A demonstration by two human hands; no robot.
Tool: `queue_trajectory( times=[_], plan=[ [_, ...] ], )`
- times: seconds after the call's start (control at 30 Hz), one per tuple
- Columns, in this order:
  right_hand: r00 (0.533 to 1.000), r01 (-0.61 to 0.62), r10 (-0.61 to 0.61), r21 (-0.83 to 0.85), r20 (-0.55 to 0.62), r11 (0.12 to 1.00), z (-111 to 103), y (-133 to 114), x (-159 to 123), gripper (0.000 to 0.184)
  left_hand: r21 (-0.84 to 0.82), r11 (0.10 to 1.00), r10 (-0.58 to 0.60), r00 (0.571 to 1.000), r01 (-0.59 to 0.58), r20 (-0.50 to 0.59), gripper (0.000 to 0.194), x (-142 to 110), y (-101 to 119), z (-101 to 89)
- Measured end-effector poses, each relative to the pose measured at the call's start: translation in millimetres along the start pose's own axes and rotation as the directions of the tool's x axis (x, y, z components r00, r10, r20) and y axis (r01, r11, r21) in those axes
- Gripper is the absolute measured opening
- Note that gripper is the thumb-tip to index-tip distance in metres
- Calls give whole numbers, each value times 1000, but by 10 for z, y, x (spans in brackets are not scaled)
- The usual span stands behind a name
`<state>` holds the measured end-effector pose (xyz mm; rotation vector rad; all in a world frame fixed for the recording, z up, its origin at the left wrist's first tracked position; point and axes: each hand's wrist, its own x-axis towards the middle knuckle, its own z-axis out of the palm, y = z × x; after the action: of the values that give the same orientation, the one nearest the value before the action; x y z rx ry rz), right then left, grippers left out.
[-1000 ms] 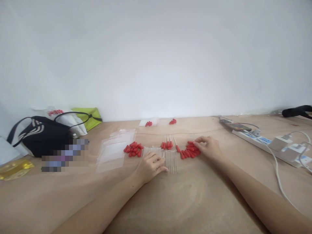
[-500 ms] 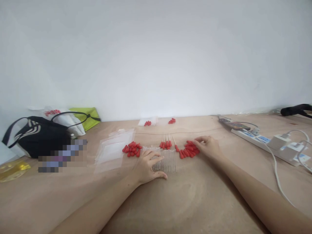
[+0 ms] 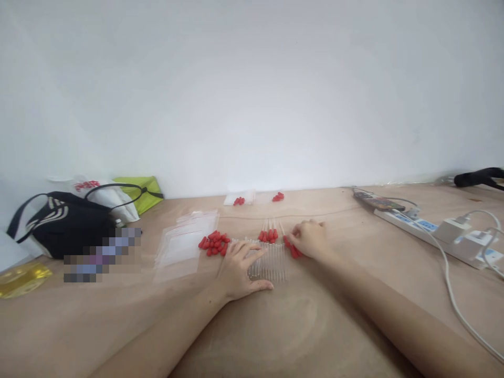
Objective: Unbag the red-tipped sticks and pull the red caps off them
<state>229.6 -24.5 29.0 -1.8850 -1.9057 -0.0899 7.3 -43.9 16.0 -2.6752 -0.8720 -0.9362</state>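
Note:
My left hand (image 3: pixel 240 268) lies palm down with fingers spread across a row of thin clear glass tubes (image 3: pixel 277 262). Just left of its fingers is a pile of red rubber bulbs (image 3: pixel 214 242). My right hand (image 3: pixel 309 239) is bent over the right-hand red bulbs (image 3: pixel 294 252), hiding most of them. Its fingers are drawn together beside a dropper (image 3: pixel 286 240) with a red bulb on a pale tube; what they pinch is hidden. Several more droppers (image 3: pixel 268 235) lie side by side behind the glass tubes, bulbs toward me.
Flat clear plastic bags (image 3: pixel 183 244) lie fanned out at left. Small groups of red bulbs (image 3: pixel 239 201) rest near the wall. A black bag (image 3: pixel 71 226) stands far left; a white power strip (image 3: pixel 409 223) with chargers, cables and a phone (image 3: pixel 380 202) lies right.
My right hand has moved left from the outer side of the right-hand red bulbs to the single dropper, its fingers now drawn in. My left hand stays on the glass tubes.

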Motion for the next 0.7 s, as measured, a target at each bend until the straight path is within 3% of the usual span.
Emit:
queue_trajectory(
  times=[0.1, 0.2, 0.3, 0.43, 0.5, 0.57, 0.63, 0.7],
  plan=[
    [986, -65, 81, -107, 145, 992, 66, -185, 102, 23, 16, 1000, -23, 999, 24, -22, 66, -18, 8, -8],
    [964, -135, 162, -136, 209, 981, 136, -266, 201, 18, 15, 998, -66, 997, 66, -40, 68, -25, 11, -18],
    [959, -167, 192, -133, 208, 977, 129, -305, 269, 18, 2, 996, -93, 995, 94, -46, 66, -23, -1, -33],
    [975, -163, 178, -111, 137, 980, -41, -315, 256, 24, -3, 990, -139, 990, 139, -27, 58, -41, -41, -40],
    [991, -120, 124, -64, 54, 991, -136, -271, 176, 25, -10, 985, -170, 985, 170, -26, 50, -56, -59, -31],
    [996, 4, -2, 18, -92, 1000, -186, -185, 35, 23, -18, 980, -199, 979, 199, -44, 46, -67, -66, -14],
    [965, 193, -182, 46, -187, 980, -179, -81, -157, 20, -25, 976, -218, 972, 217, -88, 48, -71, -62, 3],
    [897, 386, -369, 25, -244, 922, -128, 6, -371, 17, -24, 976, -218, 966, 216, -138, 53, -68, -46, 14]
  ],
)
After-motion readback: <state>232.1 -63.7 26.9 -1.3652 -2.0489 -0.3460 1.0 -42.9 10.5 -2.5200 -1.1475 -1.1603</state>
